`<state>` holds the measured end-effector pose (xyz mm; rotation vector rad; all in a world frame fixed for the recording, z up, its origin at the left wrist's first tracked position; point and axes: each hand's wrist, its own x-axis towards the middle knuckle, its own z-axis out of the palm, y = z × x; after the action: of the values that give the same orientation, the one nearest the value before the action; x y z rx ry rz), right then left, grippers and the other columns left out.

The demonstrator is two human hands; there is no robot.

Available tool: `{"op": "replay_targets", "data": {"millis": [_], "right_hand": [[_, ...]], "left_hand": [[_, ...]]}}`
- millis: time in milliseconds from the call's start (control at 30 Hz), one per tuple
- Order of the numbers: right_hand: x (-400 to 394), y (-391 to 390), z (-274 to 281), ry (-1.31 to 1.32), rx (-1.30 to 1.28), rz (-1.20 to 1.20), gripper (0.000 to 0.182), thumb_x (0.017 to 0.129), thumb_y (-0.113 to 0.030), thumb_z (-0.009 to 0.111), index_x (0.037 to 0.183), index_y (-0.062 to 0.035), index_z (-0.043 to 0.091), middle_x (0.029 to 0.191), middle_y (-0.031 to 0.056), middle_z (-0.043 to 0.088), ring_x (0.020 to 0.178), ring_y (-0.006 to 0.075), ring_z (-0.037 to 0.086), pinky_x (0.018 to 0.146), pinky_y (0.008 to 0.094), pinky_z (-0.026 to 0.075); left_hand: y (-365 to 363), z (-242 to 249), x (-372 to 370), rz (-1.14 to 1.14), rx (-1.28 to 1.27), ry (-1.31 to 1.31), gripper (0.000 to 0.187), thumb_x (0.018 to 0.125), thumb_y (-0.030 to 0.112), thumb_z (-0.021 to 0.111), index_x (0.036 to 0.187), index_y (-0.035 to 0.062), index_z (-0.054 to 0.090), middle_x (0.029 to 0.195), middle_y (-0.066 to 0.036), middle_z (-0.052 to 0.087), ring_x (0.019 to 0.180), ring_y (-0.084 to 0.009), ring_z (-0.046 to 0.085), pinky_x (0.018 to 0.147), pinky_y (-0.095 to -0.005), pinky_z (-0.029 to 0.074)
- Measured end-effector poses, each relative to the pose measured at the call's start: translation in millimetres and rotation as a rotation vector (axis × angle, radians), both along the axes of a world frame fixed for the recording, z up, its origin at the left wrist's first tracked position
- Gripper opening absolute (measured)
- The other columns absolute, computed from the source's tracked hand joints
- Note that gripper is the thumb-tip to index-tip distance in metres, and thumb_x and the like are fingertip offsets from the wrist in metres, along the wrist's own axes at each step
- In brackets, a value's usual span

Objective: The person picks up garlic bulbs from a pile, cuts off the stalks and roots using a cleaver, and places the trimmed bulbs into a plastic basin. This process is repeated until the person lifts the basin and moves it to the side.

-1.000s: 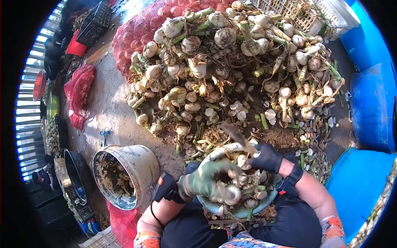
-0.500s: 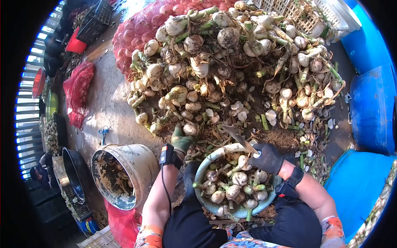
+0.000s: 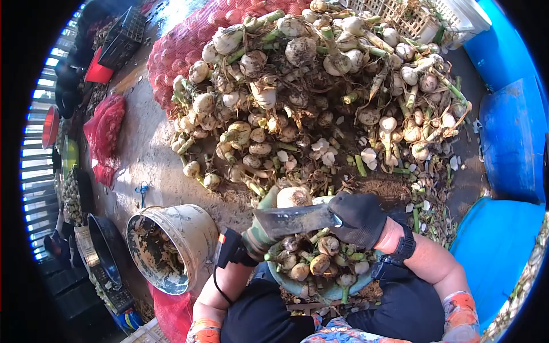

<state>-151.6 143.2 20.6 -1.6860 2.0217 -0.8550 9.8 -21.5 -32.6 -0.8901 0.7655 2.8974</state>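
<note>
A large pile of garlic bulbs with stems point(image 3: 257, 114) lies in front of me. My left hand point(image 3: 260, 231), in a green glove, holds a garlic bulb point(image 3: 294, 197) above the bowl; the blade partly hides its fingers. My right hand point(image 3: 360, 218), in a dark glove, is closed on the handle of a knife point(image 3: 297, 220). The wide blade points left, across and just below the bulb. Beneath both hands, a round light-green bowl point(image 3: 331, 292) between my knees holds several trimmed bulbs.
A dirty white bucket point(image 3: 194, 231) with scraps stands at the left. Behind the pile is a red mesh sack point(image 3: 177, 60) of bulbs; another red mesh bag point(image 3: 106, 134) lies farther left. Blue tubs point(image 3: 512, 148) line the right side. Peelings litter the floor.
My left hand has moved right from the pile's edge, with a bulb now raised in it. The knife has come left and swung level beside that bulb.
</note>
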Motion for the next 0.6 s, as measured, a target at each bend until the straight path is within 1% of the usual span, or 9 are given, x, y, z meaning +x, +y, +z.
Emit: {"op": "replay_targets", "data": {"millis": [33,100,133,233,400,433,500,533,600], "right_hand": [[0,1,2,0.001,0.001,-0.001,0.014,0.069,-0.014,0.061,0.079,-0.0056,0.056,0.070,0.0116,0.057,0.064,0.0299,0.060,0.057,0.0387,0.049],[1,2,3,-0.010,0.010,0.030,0.018,0.068,-0.015,0.061,0.081,-0.0056,0.055,0.071,0.0109,0.056,0.065,0.0290,0.060,0.056,0.0380,0.049],[1,4,2,-0.010,0.011,0.030,0.018,0.068,-0.015,0.061,0.081,-0.0056,0.055,0.071,0.0109,0.056,0.065,0.0290,0.060,0.056,0.0380,0.049],[1,8,-6,-0.010,0.012,0.043,0.019,0.066,-0.015,0.062,0.081,-0.0063,0.055,0.071,0.0107,0.056,0.066,0.0285,0.060,0.056,0.0375,0.049],[-3,10,-23,-0.085,-0.073,0.056,0.021,0.062,-0.012,0.062,0.081,-0.0070,0.056,0.071,0.0098,0.056,0.066,0.0283,0.060,0.055,0.0372,0.049],[-3,11,-27,-0.084,-0.074,0.056,0.021,0.062,-0.012,0.062,0.081,-0.0070,0.056,0.071,0.0098,0.056,0.066,0.0283,0.060,0.055,0.0372,0.049],[-2,13,-35,-0.116,-0.104,0.059,0.018,0.063,-0.012,0.062,0.079,-0.0077,0.057,0.071,0.0094,0.057,0.067,0.0284,0.060,0.056,0.0378,0.049],[-2,14,-41,-0.114,-0.102,0.058,0.018,0.063,-0.012,0.062,0.079,-0.0077,0.057,0.071,0.0094,0.057,0.067,0.0284,0.060,0.056,0.0378,0.049],[-3,16,-55,-0.122,-0.102,-0.008,0.016,0.065,-0.014,0.062,0.079,-0.0089,0.058,0.072,0.0099,0.058,0.066,0.0292,0.061,0.056,0.0385,0.049]], "left_hand": [[18,34,-11,-0.019,-0.521,-0.100,0.046,0.093,0.043,0.042,0.111,0.0021,0.052,0.101,-0.013,0.062,0.090,-0.0249,0.064,0.080,-0.0402,0.055],[2,9,-12,0.047,0.684,-0.156,0.046,0.094,0.044,0.037,0.109,0.0036,0.054,0.096,-0.013,0.064,0.084,-0.0264,0.066,0.076,-0.0415,0.056],[3,-5,-9,0.046,0.685,-0.156,0.046,0.094,0.044,0.037,0.109,0.0036,0.054,0.096,-0.013,0.064,0.084,-0.0264,0.066,0.076,-0.0415,0.056],[12,-22,-4,-0.028,0.598,-0.255,0.050,0.093,0.047,0.038,0.111,0.0027,0.053,0.098,-0.014,0.064,0.083,-0.0274,0.066,0.076,-0.0419,0.056],[24,27,-5,-0.203,-0.642,0.028,0.033,0.096,0.028,0.041,0.113,0.0033,0.054,0.103,-0.012,0.063,0.086,-0.0247,0.065,0.077,-0.0346,0.056],[23,19,-4,-0.202,-0.643,0.029,0.033,0.096,0.028,0.041,0.113,0.0033,0.054,0.103,-0.012,0.063,0.086,-0.0247,0.065,0.077,-0.0346,0.056],[17,-3,-3,-0.259,-0.033,-0.085,0.024,0.093,0.014,0.047,0.113,0.0032,0.054,0.105,-0.012,0.062,0.086,-0.0254,0.065,0.075,-0.0356,0.056],[13,4,-6,-0.259,-0.032,-0.083,0.024,0.093,0.014,0.047,0.113,0.0032,0.054,0.105,-0.012,0.062,0.086,-0.0254,0.065,0.075,-0.0356,0.056],[4,35,-17,-0.581,-1.695,0.598,0.046,0.074,0.021,0.072,0.114,0.0030,0.056,0.107,-0.012,0.060,0.095,-0.0258,0.061,0.087,-0.0403,0.050]]}}
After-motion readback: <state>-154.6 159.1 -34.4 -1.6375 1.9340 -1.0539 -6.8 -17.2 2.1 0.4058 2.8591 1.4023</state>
